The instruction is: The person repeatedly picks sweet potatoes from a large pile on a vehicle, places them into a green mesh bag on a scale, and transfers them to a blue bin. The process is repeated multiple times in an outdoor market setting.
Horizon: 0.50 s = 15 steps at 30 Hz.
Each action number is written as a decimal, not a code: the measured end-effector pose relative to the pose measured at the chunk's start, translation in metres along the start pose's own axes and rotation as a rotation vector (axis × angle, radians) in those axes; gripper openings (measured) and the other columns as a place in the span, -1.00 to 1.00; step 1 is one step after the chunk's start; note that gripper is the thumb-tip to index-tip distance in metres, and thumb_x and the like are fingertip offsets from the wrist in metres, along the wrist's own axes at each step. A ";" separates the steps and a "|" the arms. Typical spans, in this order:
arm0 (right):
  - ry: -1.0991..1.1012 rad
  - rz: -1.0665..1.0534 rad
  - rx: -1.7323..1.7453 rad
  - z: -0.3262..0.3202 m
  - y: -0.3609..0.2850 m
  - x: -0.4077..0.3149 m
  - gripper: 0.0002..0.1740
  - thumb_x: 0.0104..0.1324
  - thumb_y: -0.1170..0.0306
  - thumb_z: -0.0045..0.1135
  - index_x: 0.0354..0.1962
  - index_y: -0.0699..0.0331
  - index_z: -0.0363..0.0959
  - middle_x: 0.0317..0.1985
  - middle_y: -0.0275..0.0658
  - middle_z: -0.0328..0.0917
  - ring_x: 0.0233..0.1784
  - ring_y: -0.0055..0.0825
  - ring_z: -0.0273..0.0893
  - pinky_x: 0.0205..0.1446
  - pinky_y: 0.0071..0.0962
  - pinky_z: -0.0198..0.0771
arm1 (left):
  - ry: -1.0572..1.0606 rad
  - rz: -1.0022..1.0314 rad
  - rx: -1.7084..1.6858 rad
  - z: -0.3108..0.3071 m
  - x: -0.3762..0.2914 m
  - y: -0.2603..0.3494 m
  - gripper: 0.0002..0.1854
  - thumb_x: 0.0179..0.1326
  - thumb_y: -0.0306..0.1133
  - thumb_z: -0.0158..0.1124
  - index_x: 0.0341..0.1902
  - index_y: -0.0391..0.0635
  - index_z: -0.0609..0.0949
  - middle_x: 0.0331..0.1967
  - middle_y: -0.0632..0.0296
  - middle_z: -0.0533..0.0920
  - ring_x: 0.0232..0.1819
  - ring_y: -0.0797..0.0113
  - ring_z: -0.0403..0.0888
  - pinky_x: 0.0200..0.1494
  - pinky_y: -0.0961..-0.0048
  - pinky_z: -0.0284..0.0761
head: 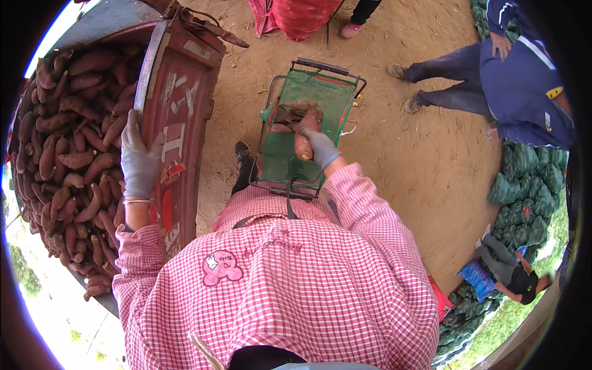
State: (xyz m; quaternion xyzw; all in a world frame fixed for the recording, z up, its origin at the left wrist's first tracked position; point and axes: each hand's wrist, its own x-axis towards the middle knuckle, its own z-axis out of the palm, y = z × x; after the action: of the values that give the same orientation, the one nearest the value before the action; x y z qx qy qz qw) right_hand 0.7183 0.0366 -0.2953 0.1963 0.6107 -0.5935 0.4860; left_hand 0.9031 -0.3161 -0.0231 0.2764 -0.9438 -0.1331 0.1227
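My right hand [319, 145], in a grey glove, holds a large sweet potato [304, 147] over a green mesh bag [303, 85] stretched on a metal frame [322, 66] in front of me. Another sweet potato [312, 119] touches its far end, and a few more lie within the bag. My left hand [138, 155], also gloved, rests on the top edge of the red truck's side panel [178, 134], its thumb spread from the fingers and nothing seen in it. Left of the panel is a big heap of sweet potatoes [76, 159].
Two people [518, 88] [511, 268] are at the right, near piled green mesh sacks [527, 185]. A blue sack [478, 280] lies there. Ahead hangs a red mesh bag [303, 16], with another person's foot [350, 30] beside it on the dirt ground.
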 end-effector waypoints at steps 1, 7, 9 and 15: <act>0.095 0.044 -0.130 0.003 0.006 0.021 -0.38 0.33 0.15 0.39 0.15 0.48 0.51 -0.10 -0.18 0.70 -0.15 -0.40 0.69 -0.10 -0.37 0.60 | -0.059 -0.032 0.286 0.008 -0.003 -0.004 -0.14 0.29 -0.34 0.43 0.61 -0.13 0.23 0.34 -0.13 0.47 0.30 -0.10 0.54 0.32 0.12 0.50; -0.010 -0.444 -1.457 0.023 0.037 0.094 -0.46 0.25 0.13 0.34 0.15 0.12 0.52 -0.09 0.01 0.70 0.01 0.04 0.66 0.17 0.00 0.51 | 0.017 -0.005 0.171 0.010 0.002 -0.010 -0.14 0.24 -0.24 0.44 0.56 -0.23 0.30 0.28 -0.17 0.52 0.27 -0.18 0.53 0.32 0.04 0.48; -0.197 -0.339 -1.556 0.024 0.035 0.089 -0.32 0.25 0.17 0.35 0.30 0.14 0.41 0.24 0.03 0.53 0.30 0.09 0.48 0.38 -0.10 0.40 | 0.017 -0.028 0.089 0.005 0.006 -0.012 -0.16 0.22 -0.22 0.45 0.52 -0.26 0.33 0.25 -0.18 0.54 0.24 -0.21 0.55 0.31 0.04 0.49; -0.251 -0.069 -1.304 0.041 0.002 0.019 -0.21 0.34 0.06 0.27 0.36 0.44 0.42 0.32 0.10 0.55 0.40 -0.08 0.53 0.46 -0.27 0.37 | 0.085 -0.049 -0.238 -0.002 -0.008 -0.027 -0.25 0.20 -0.31 0.43 0.46 -0.20 0.41 0.24 -0.17 0.53 0.21 -0.25 0.56 0.28 0.07 0.52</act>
State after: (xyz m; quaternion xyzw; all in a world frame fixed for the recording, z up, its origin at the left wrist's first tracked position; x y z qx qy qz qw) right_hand 0.7260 -0.0071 -0.3049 -0.2283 0.7896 -0.1360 0.5532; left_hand 0.9236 -0.3344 -0.0309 0.2881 -0.9084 -0.2352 0.1911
